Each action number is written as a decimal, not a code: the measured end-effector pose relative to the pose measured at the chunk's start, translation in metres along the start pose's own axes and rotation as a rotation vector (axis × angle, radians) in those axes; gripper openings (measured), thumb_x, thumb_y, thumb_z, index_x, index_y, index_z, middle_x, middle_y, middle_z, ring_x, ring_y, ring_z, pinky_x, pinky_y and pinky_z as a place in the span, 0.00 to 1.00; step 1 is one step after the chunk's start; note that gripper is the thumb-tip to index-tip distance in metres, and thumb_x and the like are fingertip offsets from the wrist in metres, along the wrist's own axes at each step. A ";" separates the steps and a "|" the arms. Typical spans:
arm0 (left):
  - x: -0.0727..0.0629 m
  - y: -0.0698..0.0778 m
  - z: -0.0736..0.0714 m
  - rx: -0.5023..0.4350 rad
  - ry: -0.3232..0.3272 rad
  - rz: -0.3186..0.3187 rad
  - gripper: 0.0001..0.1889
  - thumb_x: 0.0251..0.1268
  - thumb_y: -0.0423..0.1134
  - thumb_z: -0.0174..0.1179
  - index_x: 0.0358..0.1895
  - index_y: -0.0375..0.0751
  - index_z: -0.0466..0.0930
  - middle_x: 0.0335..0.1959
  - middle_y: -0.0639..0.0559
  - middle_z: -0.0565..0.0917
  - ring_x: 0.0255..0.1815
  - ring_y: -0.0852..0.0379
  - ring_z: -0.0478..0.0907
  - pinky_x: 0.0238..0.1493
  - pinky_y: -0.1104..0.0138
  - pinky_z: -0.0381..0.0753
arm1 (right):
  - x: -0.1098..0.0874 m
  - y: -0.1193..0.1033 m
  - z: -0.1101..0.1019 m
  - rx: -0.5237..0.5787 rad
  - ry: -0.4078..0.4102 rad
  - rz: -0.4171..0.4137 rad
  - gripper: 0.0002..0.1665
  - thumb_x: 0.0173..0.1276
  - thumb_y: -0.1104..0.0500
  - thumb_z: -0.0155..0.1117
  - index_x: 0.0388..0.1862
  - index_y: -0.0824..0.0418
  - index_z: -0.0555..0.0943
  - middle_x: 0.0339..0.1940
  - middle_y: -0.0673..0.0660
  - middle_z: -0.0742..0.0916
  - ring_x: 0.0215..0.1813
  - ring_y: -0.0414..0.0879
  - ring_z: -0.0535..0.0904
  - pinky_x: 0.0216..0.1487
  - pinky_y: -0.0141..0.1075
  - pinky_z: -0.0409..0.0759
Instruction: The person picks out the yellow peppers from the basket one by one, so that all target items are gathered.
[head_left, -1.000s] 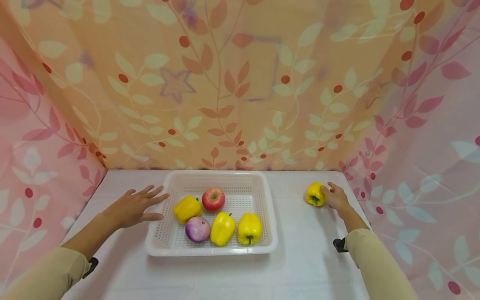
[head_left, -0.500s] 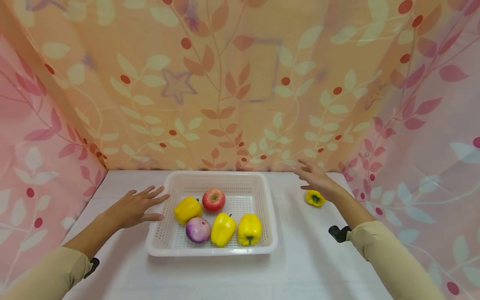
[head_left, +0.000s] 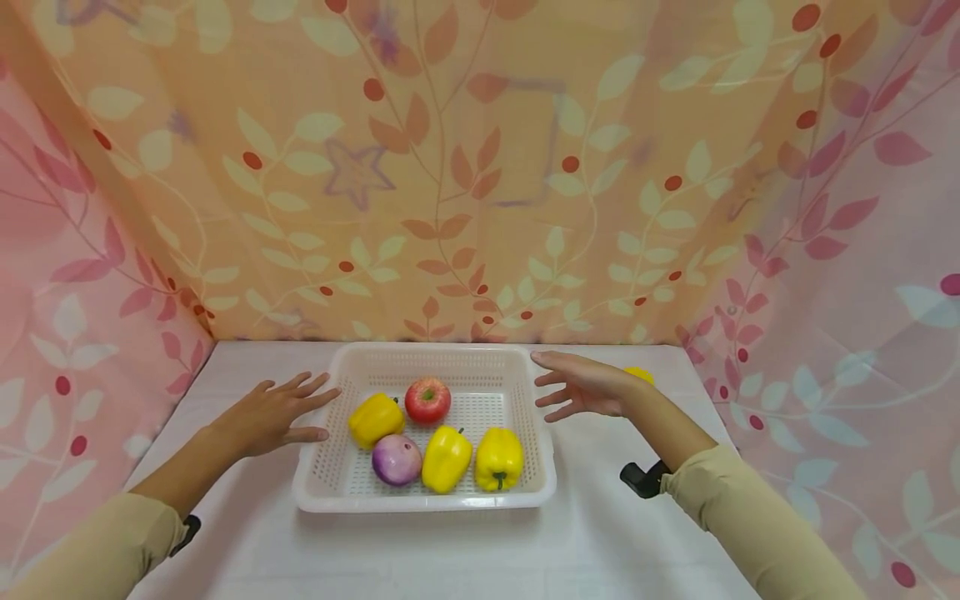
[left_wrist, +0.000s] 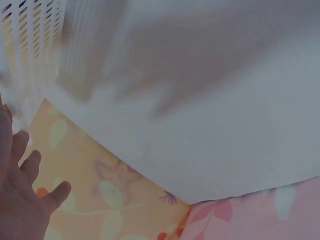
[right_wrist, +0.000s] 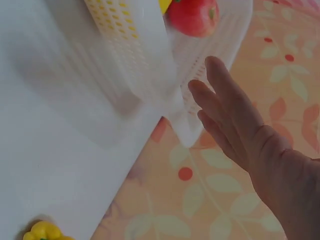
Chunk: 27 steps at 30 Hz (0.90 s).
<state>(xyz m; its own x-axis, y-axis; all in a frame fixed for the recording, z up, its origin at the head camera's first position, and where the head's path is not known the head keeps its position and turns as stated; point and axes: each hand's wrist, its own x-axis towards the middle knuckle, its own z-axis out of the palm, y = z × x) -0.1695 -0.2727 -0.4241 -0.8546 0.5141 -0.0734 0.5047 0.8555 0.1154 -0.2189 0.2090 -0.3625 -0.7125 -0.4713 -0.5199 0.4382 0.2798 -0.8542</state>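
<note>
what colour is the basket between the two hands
The basket is plain white, with holes in its walls and floor; the head view shows it best.

The left hand (left_wrist: 22, 200), fingers apart, is near a slotted white basket (left_wrist: 37, 40) and shadowed tabletop (left_wrist: 225, 135).

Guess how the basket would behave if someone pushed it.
The basket would probably slide rather than tip, being broad and low. Its walls hold their shape, so it seems fairly stiff. The round apple inside might roll.
</note>
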 end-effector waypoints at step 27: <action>0.000 -0.004 0.003 0.034 0.034 0.042 0.39 0.64 0.66 0.57 0.73 0.47 0.69 0.73 0.38 0.67 0.73 0.31 0.61 0.62 0.28 0.60 | 0.036 0.020 0.045 -0.005 -0.076 0.288 0.51 0.72 0.37 0.55 0.82 0.53 0.45 0.77 0.78 0.51 0.71 0.81 0.57 0.50 0.66 0.77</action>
<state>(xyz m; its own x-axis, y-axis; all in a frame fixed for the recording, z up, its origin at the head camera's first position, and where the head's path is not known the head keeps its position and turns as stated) -0.1713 -0.2761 -0.4277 -0.8357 0.5480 -0.0352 0.5440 0.8349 0.0840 -0.2113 0.1595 -0.3981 -0.5163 -0.4333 -0.7387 0.6131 0.4153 -0.6721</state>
